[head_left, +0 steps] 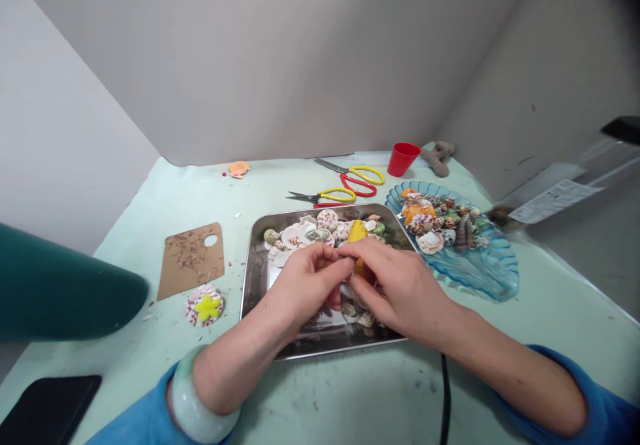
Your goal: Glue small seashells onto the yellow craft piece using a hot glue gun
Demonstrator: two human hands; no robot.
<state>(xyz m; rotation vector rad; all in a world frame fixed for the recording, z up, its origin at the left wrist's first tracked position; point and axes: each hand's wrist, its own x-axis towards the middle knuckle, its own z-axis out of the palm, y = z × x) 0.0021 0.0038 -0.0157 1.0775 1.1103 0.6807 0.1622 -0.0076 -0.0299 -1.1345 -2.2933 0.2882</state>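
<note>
My left hand [313, 275] and my right hand [400, 281] meet over a metal tray [260, 285], their fingertips pinched close together. Whatever lies between the fingers is hidden or too small to make out. Shells [303, 231], mostly white and speckled, are heaped in the back of the tray, and more show beneath my right hand. Just behind the right fingers a yellow object [357, 230] sticks up, partly covered; its kind is unclear. On the table left of the tray lies a speckled shell flower [204, 305] with a yellow star-shaped centre.
Two pairs of scissors [333, 196] lie behind the tray, near a red cup [403, 159]. A blue scalloped dish [500, 275] with shells stands to the right. At left are a brown card [193, 261] and a dark green cylinder [70, 288]. An orange shell [239, 169] lies further back.
</note>
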